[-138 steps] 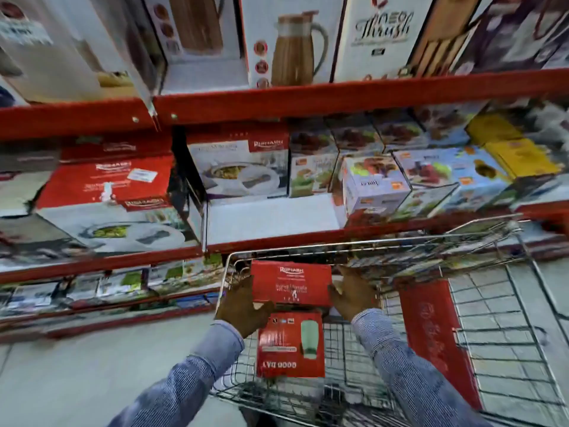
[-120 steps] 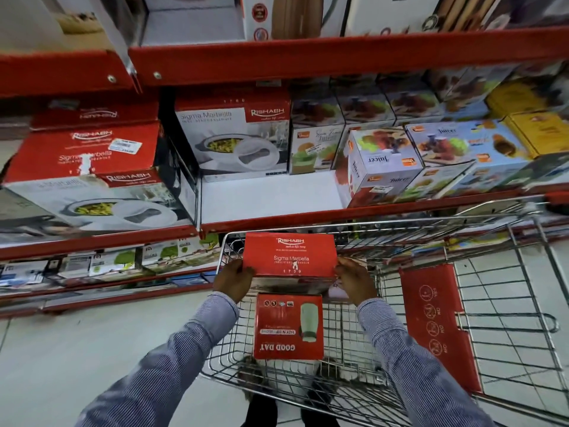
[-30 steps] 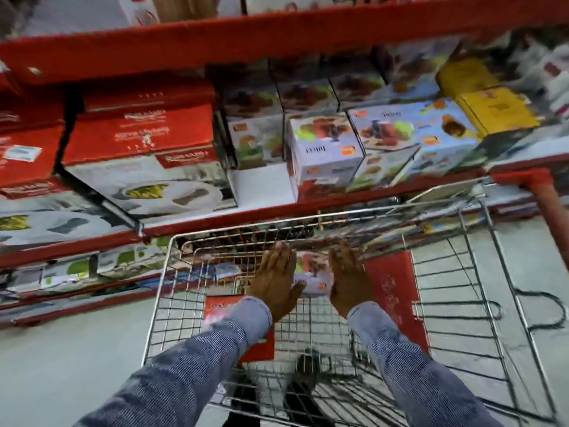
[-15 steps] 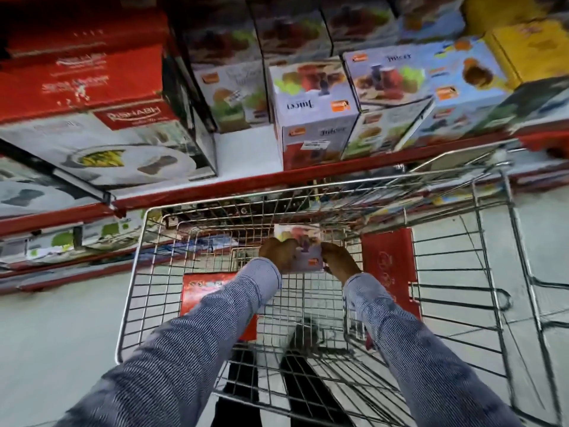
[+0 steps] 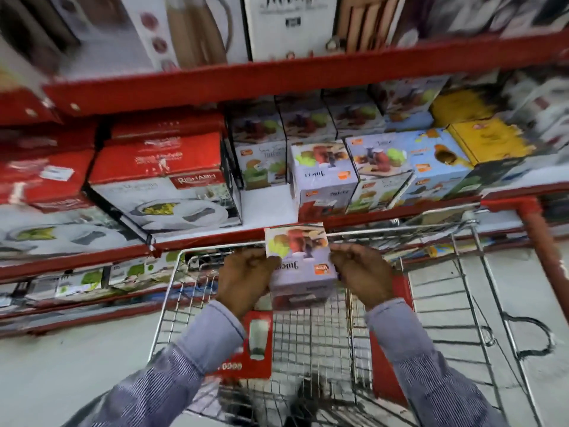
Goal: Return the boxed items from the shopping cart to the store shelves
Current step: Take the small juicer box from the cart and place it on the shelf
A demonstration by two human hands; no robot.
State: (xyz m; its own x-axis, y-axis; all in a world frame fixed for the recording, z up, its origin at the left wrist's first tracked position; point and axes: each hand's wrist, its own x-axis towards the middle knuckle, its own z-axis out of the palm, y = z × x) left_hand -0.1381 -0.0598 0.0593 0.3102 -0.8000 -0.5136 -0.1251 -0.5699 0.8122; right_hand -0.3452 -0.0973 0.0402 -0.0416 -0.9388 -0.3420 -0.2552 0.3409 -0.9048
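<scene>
I see a pale floor (image 5: 55, 365) under everything. A red flap (image 5: 388, 349) hangs inside the basket's right side. My dark shoes (image 5: 311, 392) show through the wire bottom, blurred. A red post (image 5: 545, 241) stands at right.

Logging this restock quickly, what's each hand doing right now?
Left hand: closed on the left side of the white cardboard juicer box.
Right hand: closed on the same box's right side.

sleeves (image 5: 197, 346): blue-grey, fine pinstripe | cuffs: plain, stitched edge | hands: bare
</scene>
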